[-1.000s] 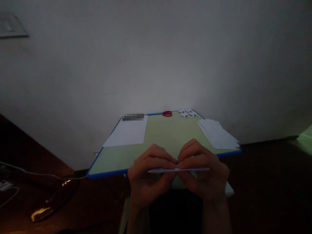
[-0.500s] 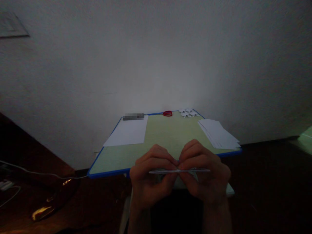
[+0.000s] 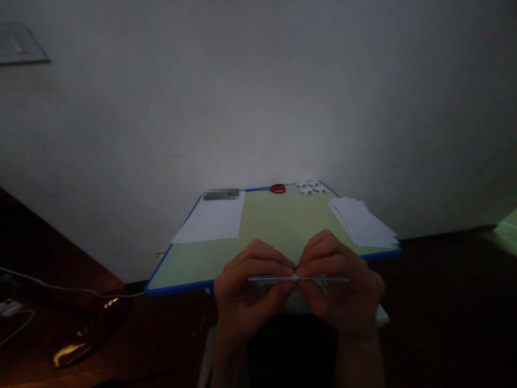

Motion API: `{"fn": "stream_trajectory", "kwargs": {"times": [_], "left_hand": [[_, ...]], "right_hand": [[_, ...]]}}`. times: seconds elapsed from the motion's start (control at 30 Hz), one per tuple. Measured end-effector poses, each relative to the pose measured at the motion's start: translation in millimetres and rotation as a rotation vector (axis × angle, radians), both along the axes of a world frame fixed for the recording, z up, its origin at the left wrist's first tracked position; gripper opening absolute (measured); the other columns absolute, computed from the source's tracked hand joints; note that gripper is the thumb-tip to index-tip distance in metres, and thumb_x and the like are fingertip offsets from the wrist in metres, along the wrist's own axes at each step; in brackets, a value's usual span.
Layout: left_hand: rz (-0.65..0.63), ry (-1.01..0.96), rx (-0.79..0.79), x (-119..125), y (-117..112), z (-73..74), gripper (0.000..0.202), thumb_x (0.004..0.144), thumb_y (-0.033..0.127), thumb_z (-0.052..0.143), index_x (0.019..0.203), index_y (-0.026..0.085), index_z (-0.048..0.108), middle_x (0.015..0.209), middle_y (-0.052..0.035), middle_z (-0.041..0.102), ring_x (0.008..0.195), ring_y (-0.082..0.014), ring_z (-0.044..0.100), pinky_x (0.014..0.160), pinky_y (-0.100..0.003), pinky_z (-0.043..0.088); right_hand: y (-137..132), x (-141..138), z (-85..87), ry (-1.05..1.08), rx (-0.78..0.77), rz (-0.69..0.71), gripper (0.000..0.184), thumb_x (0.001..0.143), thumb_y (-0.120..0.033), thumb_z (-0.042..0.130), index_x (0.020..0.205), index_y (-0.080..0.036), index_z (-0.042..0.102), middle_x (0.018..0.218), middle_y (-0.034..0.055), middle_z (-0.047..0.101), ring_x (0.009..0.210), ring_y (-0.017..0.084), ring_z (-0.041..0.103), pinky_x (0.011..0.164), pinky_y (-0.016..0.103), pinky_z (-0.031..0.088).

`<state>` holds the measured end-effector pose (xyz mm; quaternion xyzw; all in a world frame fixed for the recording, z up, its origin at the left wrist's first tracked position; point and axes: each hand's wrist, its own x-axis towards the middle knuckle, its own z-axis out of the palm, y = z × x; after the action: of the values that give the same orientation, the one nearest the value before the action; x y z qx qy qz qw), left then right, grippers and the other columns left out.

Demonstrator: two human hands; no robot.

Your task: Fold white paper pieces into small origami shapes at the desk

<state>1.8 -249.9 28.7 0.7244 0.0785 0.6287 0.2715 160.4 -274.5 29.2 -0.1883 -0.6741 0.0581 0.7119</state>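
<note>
A thin piece of folded white paper (image 3: 266,278) is held edge-on in front of me, just off the near edge of the table. My left hand (image 3: 252,288) pinches it near its middle, thumb below and fingers above. From the other side my right hand (image 3: 339,288) grips it the same way, and the fingertips of both hands meet at the centre. Most of the paper's faces are hidden by the fingers and the low viewing angle.
On the blue-edged, pale green table (image 3: 283,221) lie a white sheet (image 3: 212,221) at left, a blurred-out dark object (image 3: 221,194), red-handled scissors (image 3: 277,188), several small folded paper pieces (image 3: 312,187) and fanned white sheets (image 3: 359,221) at right. A wall (image 3: 258,108) rises behind.
The folded paper has risen very slightly and the fingertips have shifted a little at its centre. Both hands keep hold of it, and the things on the table stay put.
</note>
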Motion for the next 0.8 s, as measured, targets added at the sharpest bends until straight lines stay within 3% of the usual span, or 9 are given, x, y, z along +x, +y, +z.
{"fn": "stream_trajectory", "kwargs": {"times": [0.33,0.8], "left_hand": [[0.055,-0.043,0.044,2.7,1.4,2.2,0.014,0.086,0.013,0.076,0.096,0.023,0.076,0.087,-0.0049,0.075,0.078,-0.0193,0.067,0.075,-0.038,0.055],[0.063,-0.007,0.074,3.7,-0.8,7.8,0.004,0.089,0.016,0.073,0.091,0.020,0.074,0.088,-0.0044,0.075,0.079,-0.0179,0.067,0.077,-0.037,0.055]], "right_hand": [[-0.4,9.6,-4.0,-0.066,-0.015,0.044,0.035,0.082,-0.007,0.077,0.110,-0.027,0.076,0.088,0.0033,0.073,0.077,0.021,0.065,0.066,0.038,0.053],[-1.0,7.9,-1.1,-0.065,-0.020,0.081,0.031,0.080,-0.002,0.077,0.104,-0.021,0.077,0.088,0.0031,0.071,0.078,0.020,0.064,0.066,0.038,0.052]]}}
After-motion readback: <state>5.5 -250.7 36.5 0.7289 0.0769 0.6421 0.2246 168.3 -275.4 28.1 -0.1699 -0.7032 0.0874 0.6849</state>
